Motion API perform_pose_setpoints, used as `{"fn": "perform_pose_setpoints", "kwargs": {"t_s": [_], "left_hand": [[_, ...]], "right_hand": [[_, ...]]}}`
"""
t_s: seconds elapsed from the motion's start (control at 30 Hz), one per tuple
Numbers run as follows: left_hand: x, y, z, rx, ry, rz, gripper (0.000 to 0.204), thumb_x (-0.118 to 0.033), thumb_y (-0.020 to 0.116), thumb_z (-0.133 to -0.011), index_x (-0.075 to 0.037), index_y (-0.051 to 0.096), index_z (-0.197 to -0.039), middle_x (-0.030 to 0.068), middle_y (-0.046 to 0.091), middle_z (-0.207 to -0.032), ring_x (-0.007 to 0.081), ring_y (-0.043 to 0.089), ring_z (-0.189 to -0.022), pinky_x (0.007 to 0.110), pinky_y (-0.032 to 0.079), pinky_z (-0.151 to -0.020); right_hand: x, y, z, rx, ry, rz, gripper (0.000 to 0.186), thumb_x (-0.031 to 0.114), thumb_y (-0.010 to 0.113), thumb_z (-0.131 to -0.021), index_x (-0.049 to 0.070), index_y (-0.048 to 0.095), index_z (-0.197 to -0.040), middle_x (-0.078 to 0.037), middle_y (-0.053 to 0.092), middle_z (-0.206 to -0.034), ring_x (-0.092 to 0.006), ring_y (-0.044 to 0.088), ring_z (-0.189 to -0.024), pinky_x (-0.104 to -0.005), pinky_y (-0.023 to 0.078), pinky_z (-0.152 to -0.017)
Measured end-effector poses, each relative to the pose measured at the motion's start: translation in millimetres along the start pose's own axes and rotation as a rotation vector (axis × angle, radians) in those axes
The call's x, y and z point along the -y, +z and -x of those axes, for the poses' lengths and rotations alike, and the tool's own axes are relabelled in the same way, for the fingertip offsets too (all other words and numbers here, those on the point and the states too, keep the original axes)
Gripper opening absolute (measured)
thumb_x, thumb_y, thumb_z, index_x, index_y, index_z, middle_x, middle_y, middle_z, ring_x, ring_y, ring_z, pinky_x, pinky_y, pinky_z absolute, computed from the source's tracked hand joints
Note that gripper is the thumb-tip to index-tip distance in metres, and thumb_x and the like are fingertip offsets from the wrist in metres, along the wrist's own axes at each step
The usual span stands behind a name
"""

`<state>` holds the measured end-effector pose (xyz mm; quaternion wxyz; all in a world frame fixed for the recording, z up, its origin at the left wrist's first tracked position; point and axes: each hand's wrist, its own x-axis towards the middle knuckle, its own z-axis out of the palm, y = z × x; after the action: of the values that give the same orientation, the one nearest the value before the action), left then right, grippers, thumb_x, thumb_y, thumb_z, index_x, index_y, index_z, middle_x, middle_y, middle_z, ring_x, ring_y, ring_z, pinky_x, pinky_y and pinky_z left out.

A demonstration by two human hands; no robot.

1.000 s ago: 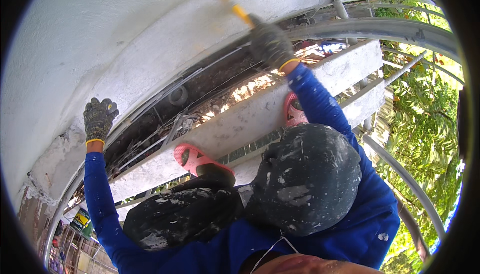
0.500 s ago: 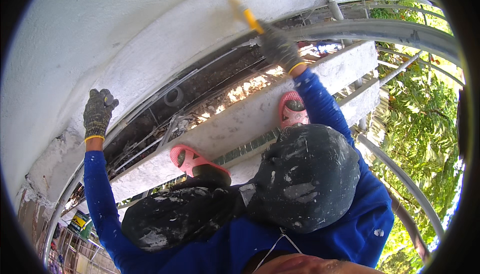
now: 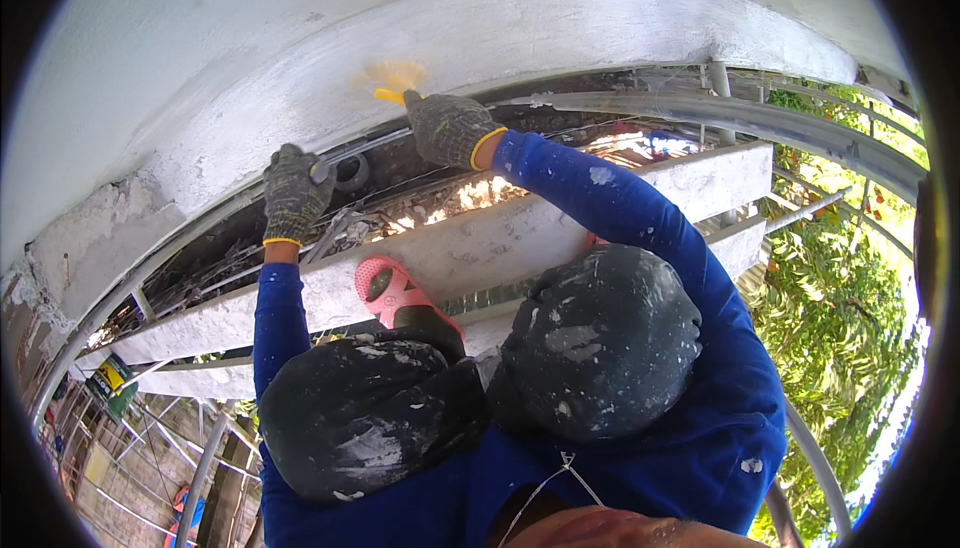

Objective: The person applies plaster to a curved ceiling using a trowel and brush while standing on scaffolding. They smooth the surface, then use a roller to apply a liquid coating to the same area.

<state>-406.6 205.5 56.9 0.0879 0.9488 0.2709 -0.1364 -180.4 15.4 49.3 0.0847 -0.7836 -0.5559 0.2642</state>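
My right hand (image 3: 450, 131), in a dark knit glove with a yellow cuff edge, is closed around the handle of a yellow brush (image 3: 390, 93). Its pale bristles are smeared by motion, against or just in front of the whitish curved wall band (image 3: 520, 23). Lower and to the left, my left hand (image 3: 294, 193) is closed in a matching glove near the lower edge of that band. A small grey rounded end shows by its fingers; what it belongs to is hidden.
I squat on pale planks (image 3: 480, 243), with a pink sandal (image 3: 395, 293) visible. A curved metal pipe (image 3: 840, 133) runs along the right. Below the wall lies a dark gap with debris and a round ring (image 3: 352, 174). Scaffold poles (image 3: 205, 473) stand lower left; foliage (image 3: 850, 348) is at right.
My right hand and the brush have moved left and down along the wall band. My left hand has shifted right, so both hands are closer together. The view has also shifted.
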Motion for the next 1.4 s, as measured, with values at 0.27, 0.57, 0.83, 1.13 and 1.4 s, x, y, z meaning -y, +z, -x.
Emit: {"fn": "perform_pose_setpoints", "kwargs": {"t_s": [0.27,0.57,0.83,1.13,1.4], "left_hand": [[-43.8,-49.2,28.8,-0.235,0.509,0.172,0.03,-0.045,0.071,-0.077,-0.015,0.072,-0.082,0.0137,0.051,-0.138,0.0363,0.039,-0.135,0.05,0.026,-0.114],[-48.7,-58.1,3.8,-0.126,0.486,0.407,0.042,-0.061,0.061,-0.08,-0.022,0.073,-0.091,0.0111,0.066,-0.09,0.0317,0.062,-0.093,0.048,0.042,-0.089],[-2.8,-8.2,2.9,-0.033,0.363,0.896,0.034,-0.04,0.062,-0.095,-0.013,0.07,-0.113,0.0169,0.07,-0.099,0.0302,0.067,-0.098,0.042,0.055,-0.078],[-20.9,151.0,28.1,0.441,0.333,1.856,0.039,-0.013,0.056,-0.099,-0.002,0.053,-0.136,0.0079,0.062,-0.132,0.0129,0.059,-0.114,0.028,0.045,-0.103],[-6.9,122.1,47.6,0.39,0.324,1.557,0.028,-0.016,0.055,-0.1,-0.002,0.062,-0.124,0.0101,0.067,-0.116,0.0182,0.063,-0.102,0.032,0.051,-0.093]], "right_hand": [[30.1,-71.6,-12.8,0.295,-0.296,-0.309,0.041,0.033,0.058,-0.092,0.004,0.064,-0.121,-0.02,0.069,-0.107,-0.0369,0.065,-0.099,-0.0445,0.049,-0.09],[66.5,-122.8,-72.3,0.621,-0.436,-0.156,0.036,0.025,0.069,-0.091,0.006,0.066,-0.121,-0.014,0.067,-0.117,-0.0289,0.062,-0.111,-0.0403,0.047,-0.099],[125.8,-105.6,-67.2,0.17,-0.849,0.351,0.047,0.032,0.066,-0.088,0.013,0.059,-0.131,-0.014,0.058,-0.128,-0.0333,0.052,-0.119,-0.0481,0.039,-0.103],[115.3,-61.1,-72.8,0.41,-1.126,0.057,0.05,0.033,0.068,-0.086,0.008,0.058,-0.129,-0.015,0.063,-0.119,-0.0347,0.06,-0.108,-0.0457,0.047,-0.095],[140.2,-54.0,-74.5,0.722,-0.772,-0.171,0.059,0.039,0.072,-0.083,0.004,0.057,-0.128,-0.019,0.064,-0.107,-0.0387,0.063,-0.098,-0.0468,0.051,-0.085]]}}
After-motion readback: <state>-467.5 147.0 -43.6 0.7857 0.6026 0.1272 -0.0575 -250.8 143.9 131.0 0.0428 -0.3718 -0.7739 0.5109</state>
